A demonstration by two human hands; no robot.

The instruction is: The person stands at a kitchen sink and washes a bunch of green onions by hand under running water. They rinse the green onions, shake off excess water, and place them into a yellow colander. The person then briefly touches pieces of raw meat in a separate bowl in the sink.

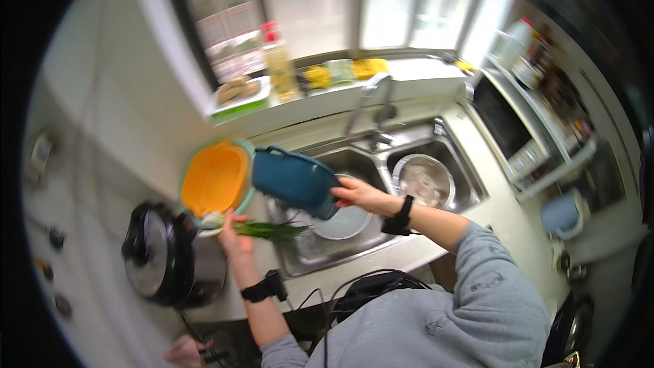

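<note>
My right hand (pixel 353 195) grips the near end of a blue plastic basin (pixel 294 176), which is tilted over the left sink bowl. A bunch of green onions (pixel 265 230) is in my left hand (pixel 236 235), white ends to the left, leaves pointing over the sink. Just beyond that hand, an orange plastic basket (pixel 213 176) rests within a pale green basin (pixel 250 199). Partly behind the blue basin, a round bowl (pixel 341 225) of cloudy liquid sits in the left sink bowl. A metal bowl (pixel 426 179) with pale, unclear contents and water stands in the right one.
A black-lidded electric cooker (pixel 173 255) stands at the left. Behind the sink rises a faucet (pixel 380 135). The windowsill holds an oil bottle (pixel 280 69), a green-edged tray (pixel 240 99) and yellow packages (pixel 370 68). A microwave (pixel 503 117) is at the right, below a shelf of bottles.
</note>
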